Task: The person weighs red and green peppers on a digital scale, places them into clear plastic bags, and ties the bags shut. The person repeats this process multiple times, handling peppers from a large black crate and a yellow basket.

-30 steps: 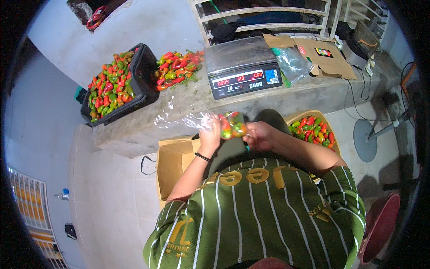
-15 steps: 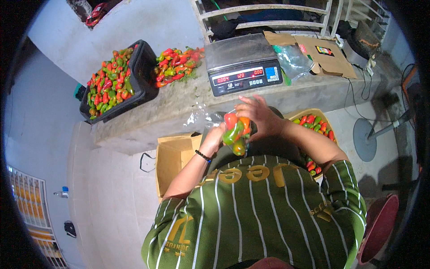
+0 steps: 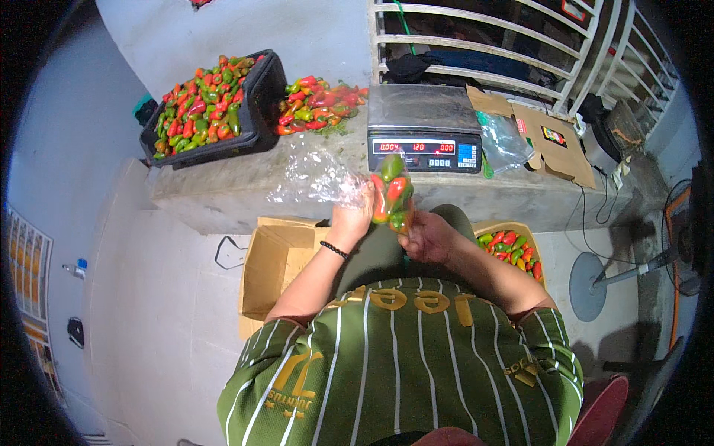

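A clear plastic bag (image 3: 391,195) packed with red and green peppers stands upright between my two hands, just in front of the concrete ledge. My left hand (image 3: 352,216) grips its left side and top, beside more loose plastic film (image 3: 312,178) lying on the ledge. My right hand (image 3: 425,236) holds the bag's lower right end. Behind the bag sits a grey digital scale (image 3: 424,126) with a lit display and a bare pan.
A black crate (image 3: 262,89) full of red and green peppers and a loose pepper pile (image 3: 320,100) lie on the concrete ledge (image 3: 223,186). An open cardboard box (image 3: 274,260) stands at lower left, a box of peppers (image 3: 512,249) at right, flattened cardboard (image 3: 550,141) and a fan base (image 3: 595,286) beyond.
The pepper bag has gone from lying between my hands to upright and higher, close to the scale. My right hand has shifted from over the bag to its lower end.
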`<state>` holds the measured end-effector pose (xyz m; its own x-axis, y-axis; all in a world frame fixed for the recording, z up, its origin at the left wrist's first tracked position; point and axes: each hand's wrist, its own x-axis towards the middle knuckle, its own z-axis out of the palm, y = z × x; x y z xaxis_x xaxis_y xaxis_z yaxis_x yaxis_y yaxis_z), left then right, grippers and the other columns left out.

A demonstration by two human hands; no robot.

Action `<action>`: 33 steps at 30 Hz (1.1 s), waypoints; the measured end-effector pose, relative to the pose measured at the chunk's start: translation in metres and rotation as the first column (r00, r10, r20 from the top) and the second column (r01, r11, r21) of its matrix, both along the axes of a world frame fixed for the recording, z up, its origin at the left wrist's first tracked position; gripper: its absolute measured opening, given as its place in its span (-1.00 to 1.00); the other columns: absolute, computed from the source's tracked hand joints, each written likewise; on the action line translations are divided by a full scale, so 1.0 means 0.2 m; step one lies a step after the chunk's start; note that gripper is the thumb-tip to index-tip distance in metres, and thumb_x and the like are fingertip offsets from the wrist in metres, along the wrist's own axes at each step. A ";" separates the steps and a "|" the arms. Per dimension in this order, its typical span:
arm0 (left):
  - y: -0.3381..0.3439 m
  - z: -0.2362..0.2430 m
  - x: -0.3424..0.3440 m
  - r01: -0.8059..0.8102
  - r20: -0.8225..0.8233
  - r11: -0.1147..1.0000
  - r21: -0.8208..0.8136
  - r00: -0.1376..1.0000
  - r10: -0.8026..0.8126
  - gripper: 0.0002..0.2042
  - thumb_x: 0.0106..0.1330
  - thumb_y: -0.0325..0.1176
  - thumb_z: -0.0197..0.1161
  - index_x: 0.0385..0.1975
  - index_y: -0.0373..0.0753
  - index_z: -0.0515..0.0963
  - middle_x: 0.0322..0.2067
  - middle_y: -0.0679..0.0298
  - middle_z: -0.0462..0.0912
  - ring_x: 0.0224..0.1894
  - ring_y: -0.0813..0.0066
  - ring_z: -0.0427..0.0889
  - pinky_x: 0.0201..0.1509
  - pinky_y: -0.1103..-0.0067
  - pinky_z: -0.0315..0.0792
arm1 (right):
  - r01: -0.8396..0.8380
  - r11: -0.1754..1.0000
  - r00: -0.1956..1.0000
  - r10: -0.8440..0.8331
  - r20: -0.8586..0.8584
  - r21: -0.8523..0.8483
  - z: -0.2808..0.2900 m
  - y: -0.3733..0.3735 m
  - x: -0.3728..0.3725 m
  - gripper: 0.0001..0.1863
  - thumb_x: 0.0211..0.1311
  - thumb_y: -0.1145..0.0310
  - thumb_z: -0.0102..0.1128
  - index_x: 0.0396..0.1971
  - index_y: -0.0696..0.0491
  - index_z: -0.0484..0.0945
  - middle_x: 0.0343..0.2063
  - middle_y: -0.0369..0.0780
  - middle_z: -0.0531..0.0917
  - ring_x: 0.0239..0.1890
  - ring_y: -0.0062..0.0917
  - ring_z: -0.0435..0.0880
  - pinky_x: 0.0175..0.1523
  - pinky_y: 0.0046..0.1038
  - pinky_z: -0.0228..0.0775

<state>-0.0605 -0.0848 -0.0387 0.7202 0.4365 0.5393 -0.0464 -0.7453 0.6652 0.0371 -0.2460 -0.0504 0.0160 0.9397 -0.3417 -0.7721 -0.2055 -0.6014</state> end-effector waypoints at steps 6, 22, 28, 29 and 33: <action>0.12 0.12 -0.05 -0.002 0.021 0.988 -0.154 1.000 0.006 -0.70 0.32 -0.24 -0.08 -0.49 -0.37 0.41 -0.52 0.06 0.44 -0.46 0.18 0.40 -0.35 0.41 0.29 | 0.065 0.982 0.051 -0.183 0.982 0.179 0.19 0.02 -0.04 -0.70 0.09 0.14 0.09 -0.36 0.08 0.46 -0.70 -0.27 0.46 -0.66 -0.50 0.45 -0.52 -0.48 0.31; 0.20 0.09 -0.03 0.514 -0.451 0.709 -0.482 0.549 -0.704 -0.74 0.22 -0.19 0.05 -0.43 -0.31 0.42 -0.51 0.28 0.48 -0.45 0.51 0.42 -0.33 0.51 0.35 | 0.385 0.913 0.922 -0.386 -0.023 0.132 0.37 0.19 0.39 -0.87 0.18 0.31 -0.02 -0.33 0.01 0.41 -0.56 -0.28 0.51 -0.69 -0.68 0.37 -0.67 -0.68 0.14; 0.21 0.18 0.03 0.651 -0.550 0.614 -0.446 0.342 -0.762 -0.76 0.16 -0.20 0.05 -0.60 -0.22 0.47 -0.65 0.31 0.41 -0.54 0.50 0.37 -0.38 0.54 0.30 | -0.370 0.756 -0.212 -0.634 0.744 0.539 0.59 0.09 0.08 -0.59 0.11 0.35 0.12 -0.06 0.09 0.25 -0.16 -0.08 0.44 -0.16 -0.39 0.53 -0.06 -0.37 0.39; 0.18 0.06 0.01 0.689 -0.438 0.621 -0.374 0.459 -0.773 -0.77 0.15 -0.19 0.07 -0.57 -0.22 0.48 -0.58 0.27 0.46 -0.50 0.47 0.40 -0.35 0.53 0.33 | -0.447 0.780 -0.260 -0.581 0.771 0.438 0.66 0.11 -0.08 -0.43 0.02 0.22 0.21 -0.02 0.13 0.20 -0.11 -0.07 0.40 -0.02 -0.33 0.43 0.07 -0.34 0.28; 0.14 0.09 0.03 0.847 -0.566 0.513 -0.138 0.357 -0.743 -0.74 0.21 -0.15 0.02 -0.33 -0.21 0.48 -0.36 0.13 0.54 -0.29 0.36 0.50 -0.21 0.48 0.38 | -0.488 0.873 -0.650 -0.371 0.663 0.011 0.53 0.17 -0.12 -0.41 -0.11 0.20 0.21 -0.02 0.06 0.28 -0.12 -0.09 0.44 -0.02 -0.24 0.42 -0.04 -0.29 0.29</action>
<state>-0.0553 -0.0568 -0.0213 0.8390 -0.5433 -0.0294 -0.3868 -0.6336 0.6700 0.0129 -0.2119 0.0549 -0.2697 0.9224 0.2766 0.9526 0.2975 -0.0635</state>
